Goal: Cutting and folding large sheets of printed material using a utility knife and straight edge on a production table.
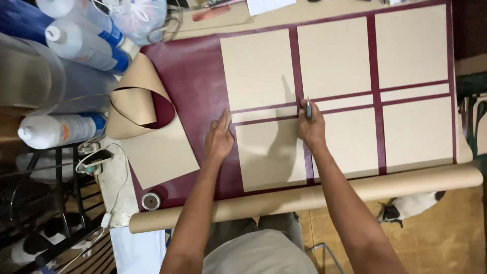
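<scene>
The right hand [311,128] closes over a slim tool [308,107], hiding all but its upper end, so its kind cannot be told. The left hand [219,139] covers the left end of the narrow card strip [264,114]. The person's forearms hide parts of the paper roll [304,198] along the near edge of the worktop [195,83]. The top edge cuts off the plastic bottles [83,38] and a clear bag [139,18]. A black-and-white cat [411,205] lies half hidden under the roll, and another [35,246] sits blurred behind dark bars at lower left.
</scene>
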